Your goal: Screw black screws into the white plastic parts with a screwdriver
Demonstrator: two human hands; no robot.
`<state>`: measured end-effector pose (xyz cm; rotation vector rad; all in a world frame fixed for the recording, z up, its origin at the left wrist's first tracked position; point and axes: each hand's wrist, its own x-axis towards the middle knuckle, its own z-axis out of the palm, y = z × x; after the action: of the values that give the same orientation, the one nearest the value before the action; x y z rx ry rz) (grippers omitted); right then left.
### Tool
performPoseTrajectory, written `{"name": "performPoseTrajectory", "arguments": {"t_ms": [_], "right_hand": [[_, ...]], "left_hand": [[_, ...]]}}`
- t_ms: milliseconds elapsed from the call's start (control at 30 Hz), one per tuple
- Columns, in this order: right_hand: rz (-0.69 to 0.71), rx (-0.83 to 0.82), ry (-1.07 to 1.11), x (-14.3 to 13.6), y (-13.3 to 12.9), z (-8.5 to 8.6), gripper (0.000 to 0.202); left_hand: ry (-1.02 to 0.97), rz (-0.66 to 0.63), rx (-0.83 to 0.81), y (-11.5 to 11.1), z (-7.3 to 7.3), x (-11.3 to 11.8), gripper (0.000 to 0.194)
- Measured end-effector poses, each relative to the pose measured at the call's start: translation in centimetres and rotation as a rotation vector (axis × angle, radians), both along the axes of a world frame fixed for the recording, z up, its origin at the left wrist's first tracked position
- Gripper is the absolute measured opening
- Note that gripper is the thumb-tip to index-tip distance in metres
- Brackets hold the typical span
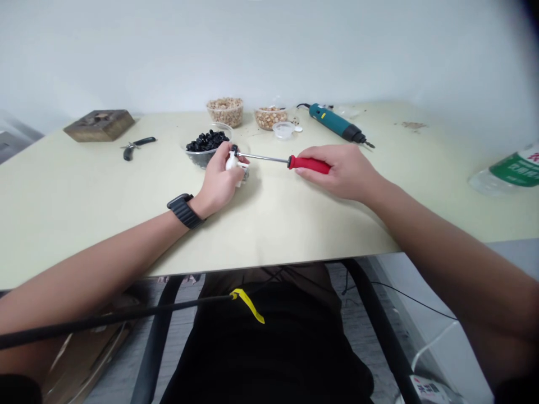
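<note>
My left hand [220, 178], with a black watch on its wrist, is closed on a small white part [232, 162] that has a black piece [234, 149] at its top. My right hand [343, 170] grips the red handle of a screwdriver [310, 164]. The screwdriver's metal shaft points left, and its tip meets the black piece at my left fingertips. Right behind my left hand sits a clear bowl of small black pieces [207, 141]. The fingers hide much of the white part.
Two tubs, one of beige pieces [225, 112] and one of tan pieces [270, 118], stand behind. A small clear cup [283, 131], a teal rotary tool [334, 123], black-handled pliers [137, 147], a wooden block [99, 125] and a bottle [511, 170] lie around the table [269, 224].
</note>
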<state>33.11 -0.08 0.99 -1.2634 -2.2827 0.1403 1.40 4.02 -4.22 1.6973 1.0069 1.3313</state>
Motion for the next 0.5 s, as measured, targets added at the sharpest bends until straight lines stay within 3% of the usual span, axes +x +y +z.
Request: {"name": "performPoseTrajectory", "arguments": {"t_ms": [233, 500], "right_hand": [[-0.071, 0.16, -0.199, -0.2, -0.6, -0.4, 0.046], [-0.009, -0.058, 0.018, -0.4, -0.6, 0.2, 0.043]], "left_hand": [[0.026, -0.011, 0.019, 0.0, -0.5, -0.3, 0.033], [0.062, -0.008, 0.076, 0.5, -1.0, -0.7, 0.039]]}}
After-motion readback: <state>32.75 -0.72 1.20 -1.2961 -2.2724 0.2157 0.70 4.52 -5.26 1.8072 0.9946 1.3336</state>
